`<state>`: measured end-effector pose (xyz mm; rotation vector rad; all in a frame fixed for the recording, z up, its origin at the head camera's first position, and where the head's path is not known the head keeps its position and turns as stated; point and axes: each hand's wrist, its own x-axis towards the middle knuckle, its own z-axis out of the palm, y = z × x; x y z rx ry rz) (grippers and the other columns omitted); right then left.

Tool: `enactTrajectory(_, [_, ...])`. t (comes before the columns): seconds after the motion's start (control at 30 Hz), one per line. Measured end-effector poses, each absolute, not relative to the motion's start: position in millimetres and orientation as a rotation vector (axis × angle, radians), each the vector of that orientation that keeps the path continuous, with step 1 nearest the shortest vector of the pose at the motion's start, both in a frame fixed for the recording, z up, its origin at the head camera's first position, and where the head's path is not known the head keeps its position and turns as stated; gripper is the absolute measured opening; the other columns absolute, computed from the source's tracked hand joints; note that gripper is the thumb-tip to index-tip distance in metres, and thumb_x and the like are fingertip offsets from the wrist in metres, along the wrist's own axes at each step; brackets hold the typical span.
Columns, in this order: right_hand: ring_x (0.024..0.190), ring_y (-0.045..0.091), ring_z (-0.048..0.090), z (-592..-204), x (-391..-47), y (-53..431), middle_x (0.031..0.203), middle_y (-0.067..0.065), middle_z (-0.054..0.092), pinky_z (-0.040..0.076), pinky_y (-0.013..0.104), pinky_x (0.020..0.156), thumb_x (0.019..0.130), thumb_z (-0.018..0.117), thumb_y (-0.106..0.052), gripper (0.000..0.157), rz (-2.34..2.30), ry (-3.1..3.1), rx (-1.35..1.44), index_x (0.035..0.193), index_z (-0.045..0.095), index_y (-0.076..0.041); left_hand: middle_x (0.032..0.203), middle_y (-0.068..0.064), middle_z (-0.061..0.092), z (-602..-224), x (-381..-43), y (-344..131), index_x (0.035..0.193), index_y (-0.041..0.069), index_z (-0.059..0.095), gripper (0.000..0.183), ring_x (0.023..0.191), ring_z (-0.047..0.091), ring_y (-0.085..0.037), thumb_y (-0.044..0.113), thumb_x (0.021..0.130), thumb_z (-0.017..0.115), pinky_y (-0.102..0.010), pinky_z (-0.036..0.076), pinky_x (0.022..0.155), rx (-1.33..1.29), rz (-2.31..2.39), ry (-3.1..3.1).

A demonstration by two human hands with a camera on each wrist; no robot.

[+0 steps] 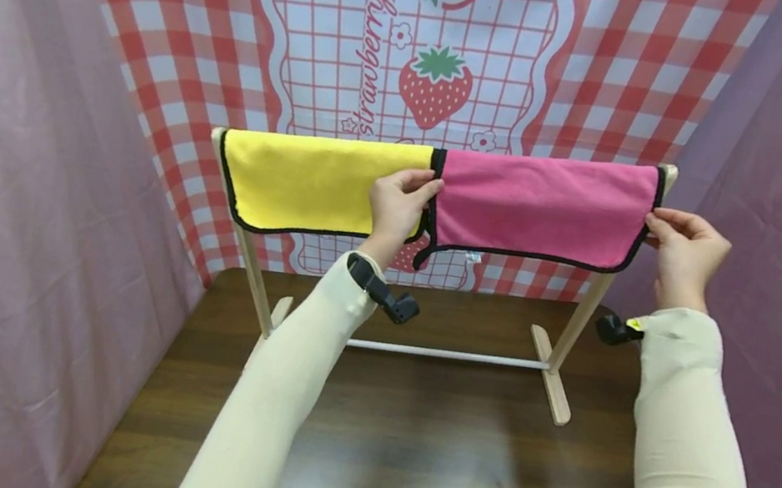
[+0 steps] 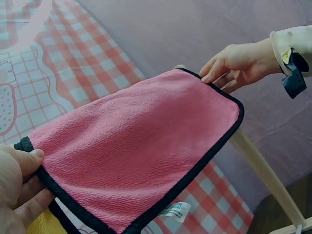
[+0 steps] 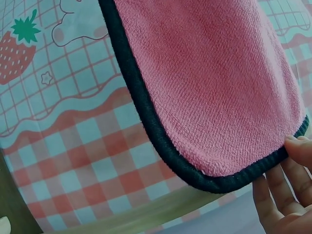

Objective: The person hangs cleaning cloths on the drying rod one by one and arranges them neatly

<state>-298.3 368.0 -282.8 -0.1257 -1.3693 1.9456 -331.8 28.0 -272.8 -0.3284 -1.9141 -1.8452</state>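
Observation:
A pink towel with black edging hangs over the top bar of a wooden rack, filling its right half. Beside it on the left hangs a yellow towel, also edged in black. My left hand pinches the pink towel's left edge, where the two towels meet. At the opposite edge, my right hand pinches the black border between thumb and fingers. The left wrist view shows both hands on the pink towel, with a white tag below its lower edge. The bar itself is hidden under the cloth.
The rack's feet stand on a dark wooden table, joined by a white lower rod. Behind hangs a red checked strawberry cloth. Pinkish curtains enclose both sides.

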Motion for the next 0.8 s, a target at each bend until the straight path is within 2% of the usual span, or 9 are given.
enactTrajectory(0.27, [0.058, 0.007, 0.062, -290, -289, 366, 0.068, 0.001, 0.068, 0.052, 0.014, 0.055, 0.078, 0.074, 0.015, 0.017, 1.921, -1.356, -0.117, 0.081, 0.076, -0.001, 0.098, -0.021, 0.073, -282, -328, 21, 0.107, -0.007, 0.073, 0.022, 0.075, 0.071, -0.029, 0.004, 0.087, 0.076, -0.027, 0.059, 0.067, -0.392, -1.909, -1.852])
enactTrajectory(0.47, [0.062, 0.005, 0.06, -317, -279, 365, 0.07, -0.004, 0.068, 0.05, 0.011, 0.059, 0.079, 0.072, 0.016, 0.019, 1.832, -1.487, -0.12, 0.083, 0.075, -0.002, 0.1, -0.022, 0.073, -302, -319, 6, 0.107, -0.009, 0.072, 0.024, 0.078, 0.072, -0.02, 0.0, 0.086, 0.076, -0.027, 0.059, 0.069, -0.39, -1.969, -1.827])
enactTrajectory(0.67, [0.066, -0.003, 0.056, -368, -271, 359, 0.071, -0.019, 0.064, 0.045, 0.008, 0.06, 0.082, 0.075, 0.005, 0.015, 1.569, -1.828, -0.226, 0.089, 0.074, -0.009, 0.097, -0.022, 0.073, -347, -307, -22, 0.106, -0.012, 0.071, 0.023, 0.081, 0.071, -0.026, -0.002, 0.086, 0.075, -0.029, 0.059, 0.067, -0.316, -2.031, -1.832])
enactTrajectory(0.8, [0.067, -0.005, 0.055, -401, -260, 349, 0.072, -0.024, 0.061, 0.044, 0.009, 0.059, 0.085, 0.075, -0.002, 0.01, 1.497, -1.982, -0.26, 0.094, 0.072, -0.004, 0.094, -0.017, 0.073, -386, -296, -37, 0.107, -0.012, 0.07, 0.024, 0.078, 0.07, -0.017, -0.001, 0.087, 0.075, -0.027, 0.059, 0.066, -0.209, -2.106, -1.878])
